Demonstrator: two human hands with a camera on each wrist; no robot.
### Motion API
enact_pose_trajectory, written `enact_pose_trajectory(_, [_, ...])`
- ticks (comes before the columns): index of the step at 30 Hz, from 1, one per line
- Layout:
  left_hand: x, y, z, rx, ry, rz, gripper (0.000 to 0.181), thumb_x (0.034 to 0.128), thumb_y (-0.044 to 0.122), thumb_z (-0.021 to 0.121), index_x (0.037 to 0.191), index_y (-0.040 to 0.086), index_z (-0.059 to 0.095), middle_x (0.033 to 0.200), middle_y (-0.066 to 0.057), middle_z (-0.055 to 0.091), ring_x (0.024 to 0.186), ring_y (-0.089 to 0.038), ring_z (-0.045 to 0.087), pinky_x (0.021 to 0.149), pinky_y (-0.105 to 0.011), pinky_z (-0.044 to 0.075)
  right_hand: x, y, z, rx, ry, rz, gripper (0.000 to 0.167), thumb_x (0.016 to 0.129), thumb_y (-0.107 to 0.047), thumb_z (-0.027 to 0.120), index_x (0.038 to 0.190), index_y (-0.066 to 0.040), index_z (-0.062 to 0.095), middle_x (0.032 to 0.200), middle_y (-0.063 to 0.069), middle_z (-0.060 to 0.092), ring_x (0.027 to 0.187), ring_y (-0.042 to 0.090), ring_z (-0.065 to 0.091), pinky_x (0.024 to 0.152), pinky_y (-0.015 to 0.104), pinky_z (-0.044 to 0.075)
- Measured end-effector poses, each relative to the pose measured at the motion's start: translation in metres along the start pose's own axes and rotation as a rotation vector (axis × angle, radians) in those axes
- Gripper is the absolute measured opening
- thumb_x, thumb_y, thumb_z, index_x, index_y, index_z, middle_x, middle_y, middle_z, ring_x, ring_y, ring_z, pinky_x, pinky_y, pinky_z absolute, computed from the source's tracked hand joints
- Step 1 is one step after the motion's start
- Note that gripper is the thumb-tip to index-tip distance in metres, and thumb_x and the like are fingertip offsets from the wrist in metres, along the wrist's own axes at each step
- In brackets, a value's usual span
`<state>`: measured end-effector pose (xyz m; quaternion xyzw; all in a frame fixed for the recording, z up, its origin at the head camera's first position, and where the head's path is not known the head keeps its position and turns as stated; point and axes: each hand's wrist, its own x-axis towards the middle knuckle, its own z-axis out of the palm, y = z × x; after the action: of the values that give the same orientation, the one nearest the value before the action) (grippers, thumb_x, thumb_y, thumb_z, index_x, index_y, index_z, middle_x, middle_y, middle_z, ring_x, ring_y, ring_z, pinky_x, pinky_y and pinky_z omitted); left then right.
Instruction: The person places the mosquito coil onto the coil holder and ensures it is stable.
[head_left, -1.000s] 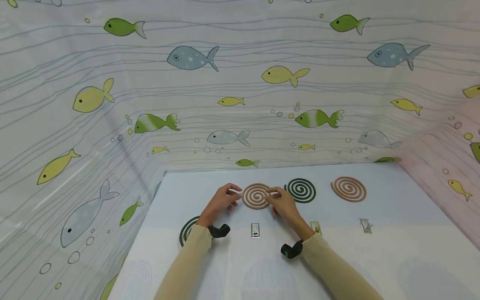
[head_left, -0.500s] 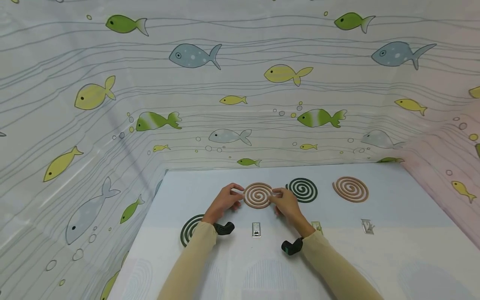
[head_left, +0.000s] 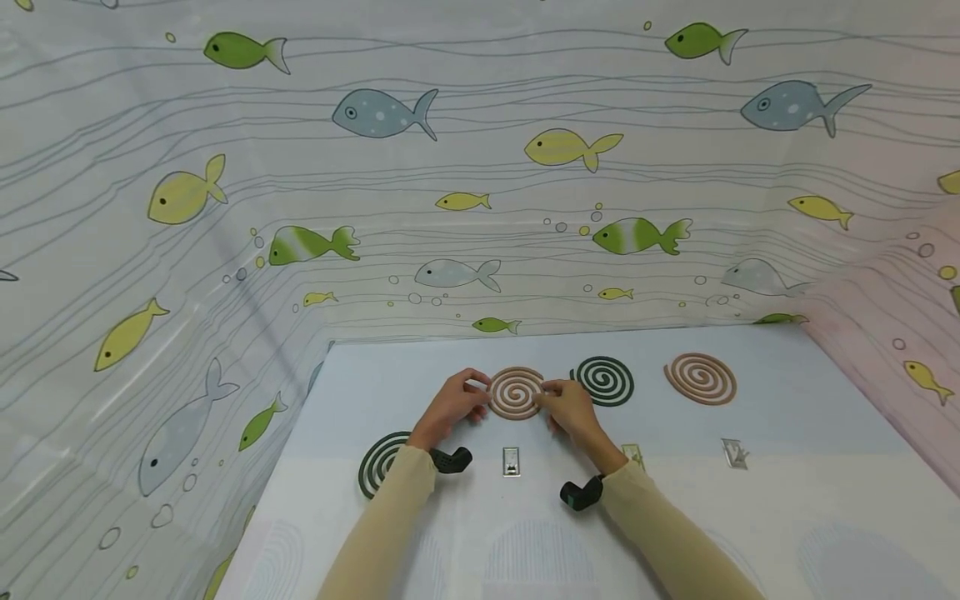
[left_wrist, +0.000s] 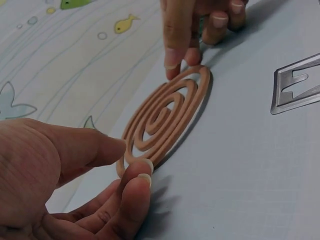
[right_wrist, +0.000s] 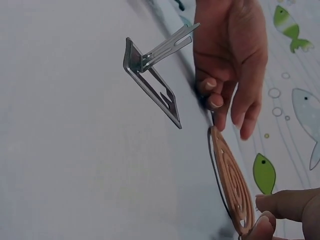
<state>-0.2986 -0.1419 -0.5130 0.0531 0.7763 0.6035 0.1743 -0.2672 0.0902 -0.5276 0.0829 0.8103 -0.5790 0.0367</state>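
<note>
A flat brown spiral coil point(head_left: 516, 394) lies between both hands on the white table. At its left edge, my left hand point(head_left: 452, 402) pinches the rim between thumb and fingers; the left wrist view shows this hand point(left_wrist: 85, 175) close up beside the coil point(left_wrist: 186, 117). My right hand point(head_left: 573, 411) grips the opposite rim with its fingertips. In the right wrist view the coil point(right_wrist: 232, 182) appears nearly edge-on with a shadow beside it, my right fingers at its lower end. Below it stands a small metal stand point(head_left: 512, 462).
To the right are a dark green coil point(head_left: 602, 382) and another brown coil point(head_left: 701, 379). One more green coil point(head_left: 372, 467) is partly under the left forearm. Two more metal stands point(head_left: 632, 453) point(head_left: 734, 453) sit at the right. Fish-patterned sheeting point(head_left: 465, 308) rises around the table.
My right fingers have shifted from over the coil to its right rim. The coil and my left hand have moved slightly to the right.
</note>
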Motion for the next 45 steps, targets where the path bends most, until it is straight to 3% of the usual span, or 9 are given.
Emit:
enact_pose_trajectory(6, [-0.002,-0.001,0.001,0.005,0.012,0.012,0.032,0.0978,0.002,0.067,0.129,-0.002,0.060,0.101,-0.021,0.068,0.067,-0.019,0.063,0.059,-0.027,0.052,-0.001,-0.001,0.004,0.010,0.019,0.000,0.040,0.093,-0.013,0.076,0.127,0.004,0.066,0.086,0.009,0.062,0.046,0.011,0.049,0.042,0.023,0.040])
enact_pose_trajectory(12, [-0.004,-0.002,0.002,0.032,0.007,0.029,0.034,0.0961,0.000,0.069,0.130,-0.001,0.062,0.105,-0.023,0.067,0.068,-0.018,0.061,0.061,-0.027,0.052,-0.002,-0.005,0.007,-0.017,0.049,-0.003,0.046,0.091,-0.013,0.078,0.131,0.005,0.065,0.088,0.008,0.061,0.046,0.010,0.049,0.042,0.022,0.040])
enact_pose_trajectory(18, [-0.005,0.000,0.004,0.062,0.032,0.037,0.040,0.0900,-0.005,0.073,0.128,0.000,0.064,0.103,-0.021,0.064,0.066,-0.018,0.060,0.059,-0.027,0.052,-0.003,-0.006,0.009,-0.007,0.057,-0.009,0.041,0.090,-0.013,0.079,0.125,0.004,0.069,0.088,0.008,0.057,0.047,0.010,0.046,0.042,0.022,0.038])
enact_pose_trajectory(26, [-0.004,-0.001,0.005,0.078,0.042,0.012,0.041,0.0875,-0.005,0.076,0.126,0.002,0.065,0.105,-0.017,0.064,0.066,-0.017,0.061,0.058,-0.027,0.051,-0.003,-0.007,0.012,-0.098,0.086,-0.026,0.043,0.089,-0.011,0.079,0.126,0.007,0.067,0.104,0.018,0.065,0.045,0.012,0.048,0.042,0.023,0.040])
enact_pose_trajectory(29, [-0.004,-0.003,0.005,0.091,0.045,0.016,0.042,0.0858,-0.004,0.079,0.125,0.004,0.067,0.104,-0.017,0.063,0.065,-0.017,0.060,0.058,-0.027,0.052,-0.004,-0.008,0.014,-0.099,0.093,-0.035,0.038,0.089,-0.012,0.079,0.121,0.006,0.070,0.112,0.021,0.068,0.065,0.017,0.061,0.054,0.025,0.049])
enact_pose_trajectory(32, [-0.003,-0.004,0.006,0.101,0.052,0.037,0.043,0.0835,-0.004,0.081,0.123,0.004,0.067,0.103,-0.017,0.061,0.064,-0.017,0.058,0.057,-0.027,0.052,-0.005,-0.010,0.015,-0.061,0.068,-0.036,0.035,0.090,-0.012,0.079,0.118,0.006,0.071,0.114,0.021,0.069,0.085,0.023,0.064,0.065,0.028,0.053])
enact_pose_trajectory(38, [-0.003,-0.004,0.009,0.129,0.066,0.041,0.044,0.0814,-0.004,0.083,0.122,0.002,0.067,0.105,-0.018,0.062,0.064,-0.017,0.058,0.057,-0.027,0.053,-0.010,-0.015,0.012,-0.171,0.053,-0.031,0.053,0.090,-0.019,0.080,0.129,0.009,0.059,0.131,0.032,0.052,0.099,0.030,0.057,0.073,0.034,0.053])
enact_pose_trajectory(40, [-0.003,-0.005,0.009,0.135,0.065,0.037,0.043,0.0813,-0.003,0.084,0.121,0.002,0.067,0.105,-0.016,0.062,0.065,-0.017,0.059,0.058,-0.028,0.053,-0.012,-0.015,0.011,-0.207,0.052,-0.017,0.057,0.090,-0.019,0.079,0.132,0.012,0.057,0.131,0.033,0.049,0.095,0.031,0.060,0.070,0.034,0.054])
enact_pose_trajectory(45, [-0.003,-0.006,0.009,0.146,0.073,0.034,0.043,0.0813,-0.003,0.084,0.120,0.003,0.067,0.104,-0.016,0.062,0.066,-0.017,0.059,0.058,-0.028,0.053,-0.012,-0.016,0.009,-0.177,0.013,0.024,0.056,0.090,-0.018,0.078,0.133,0.011,0.057,0.119,0.027,0.061,0.055,0.016,0.054,0.047,0.025,0.044])
